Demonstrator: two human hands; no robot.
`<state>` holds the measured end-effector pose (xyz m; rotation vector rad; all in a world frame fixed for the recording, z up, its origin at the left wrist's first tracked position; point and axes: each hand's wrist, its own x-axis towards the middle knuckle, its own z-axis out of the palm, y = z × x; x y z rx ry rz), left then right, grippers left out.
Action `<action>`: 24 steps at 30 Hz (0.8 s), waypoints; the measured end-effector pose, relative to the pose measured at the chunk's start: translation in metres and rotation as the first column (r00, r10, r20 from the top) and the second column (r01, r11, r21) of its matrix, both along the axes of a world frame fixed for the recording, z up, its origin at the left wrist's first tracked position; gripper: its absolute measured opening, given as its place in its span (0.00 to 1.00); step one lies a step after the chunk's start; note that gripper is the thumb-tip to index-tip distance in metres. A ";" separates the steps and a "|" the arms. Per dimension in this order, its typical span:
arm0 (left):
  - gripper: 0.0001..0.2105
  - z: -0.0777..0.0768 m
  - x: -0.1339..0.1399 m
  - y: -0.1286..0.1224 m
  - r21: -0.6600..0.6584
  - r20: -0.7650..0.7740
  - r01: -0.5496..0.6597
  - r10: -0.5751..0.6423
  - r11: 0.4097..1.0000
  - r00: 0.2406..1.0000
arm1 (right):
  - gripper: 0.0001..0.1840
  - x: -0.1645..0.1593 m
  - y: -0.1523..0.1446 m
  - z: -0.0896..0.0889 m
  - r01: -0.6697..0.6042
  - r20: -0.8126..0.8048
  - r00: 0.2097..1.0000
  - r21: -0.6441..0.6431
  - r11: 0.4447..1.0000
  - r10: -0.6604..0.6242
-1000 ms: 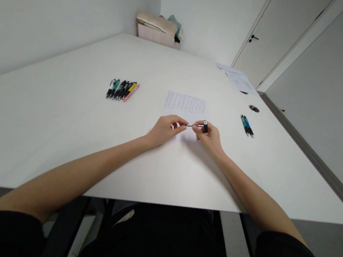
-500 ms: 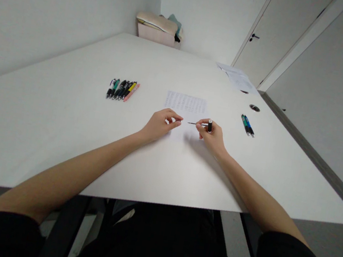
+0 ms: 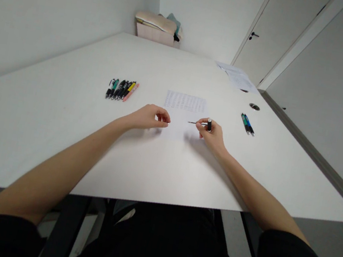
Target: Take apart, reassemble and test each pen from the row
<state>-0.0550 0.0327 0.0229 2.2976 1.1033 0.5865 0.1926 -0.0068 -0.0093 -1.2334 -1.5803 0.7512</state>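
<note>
In my right hand (image 3: 212,136) is a thin, dark pen refill (image 3: 193,122), pinched between thumb and index finger with its tip pointing left. A short black pen barrel (image 3: 209,126) with a pale end also shows in that hand, standing out above the fingers. Left of the tip, apart from it, my left hand (image 3: 152,117) is closed in a pinch. A tiny dark speck shows at its fingertips, too small to name. Beneath and between the hands lies a white sheet of paper (image 3: 176,129) with rows of print near its far edge.
A row of several pens (image 3: 121,90) lies on the white table (image 3: 60,127) at left. Two pens (image 3: 247,124), green and blue, lie at right, near a round table fitting (image 3: 254,107). Papers (image 3: 237,77) sit at the far right, and a box with cloths (image 3: 157,27) stands beyond.
My left hand has drawn back to the left, away from the refill tip, still pinched. My right hand stays nearly in place with the refill and barrel.
</note>
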 end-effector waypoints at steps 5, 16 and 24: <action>0.08 0.004 -0.008 0.001 -0.057 -0.101 0.130 -0.135 0.990 0.986 | 0.11 -0.001 -0.001 0.003 0.001 -0.006 1.000 -0.001 1.000 -0.001; 0.12 -0.004 -0.009 0.000 -0.150 -0.300 0.198 -0.235 0.969 0.924 | 0.10 0.000 0.000 0.000 0.004 -0.005 1.000 0.013 1.000 -0.004; 0.10 -0.004 -0.013 0.002 -0.183 -0.346 0.194 -0.248 0.964 0.905 | 0.10 -0.001 0.000 0.002 0.012 -0.011 1.000 0.008 1.000 -0.012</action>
